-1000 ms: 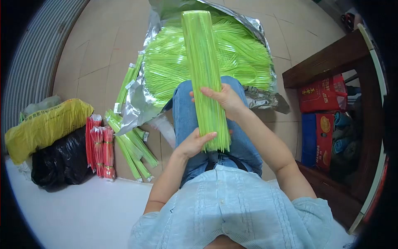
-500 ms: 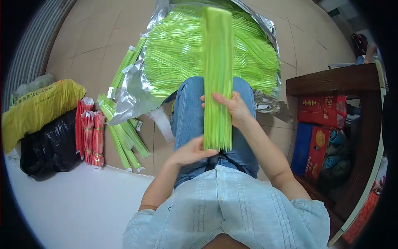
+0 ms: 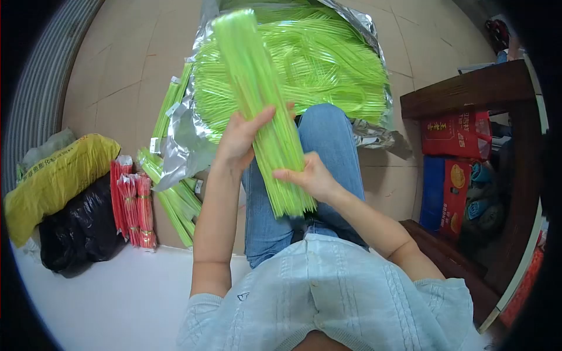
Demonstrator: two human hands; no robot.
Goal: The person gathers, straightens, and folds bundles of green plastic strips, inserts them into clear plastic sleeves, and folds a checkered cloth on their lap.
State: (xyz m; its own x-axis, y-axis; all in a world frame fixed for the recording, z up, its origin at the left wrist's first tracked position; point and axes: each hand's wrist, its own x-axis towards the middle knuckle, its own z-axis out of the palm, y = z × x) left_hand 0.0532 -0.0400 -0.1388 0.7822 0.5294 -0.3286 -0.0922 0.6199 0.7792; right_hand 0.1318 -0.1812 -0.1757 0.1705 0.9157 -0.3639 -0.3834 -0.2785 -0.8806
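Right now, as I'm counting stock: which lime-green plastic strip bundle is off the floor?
The long bundle held above the lap by the left hand and right hand; the other lime-green bundles lie on the floor.

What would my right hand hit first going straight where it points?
The green bundle that your right hand is gripping comes first; beyond it, probably your left hand, though depth is unclear.

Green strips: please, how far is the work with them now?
Looks done: the slim green bundles and red bundles, grouped at the left side. In hand: one thick green bundle, held by the left hand and right hand. Probably left: the large green heap on silver wrapping. I cannot tell the total.
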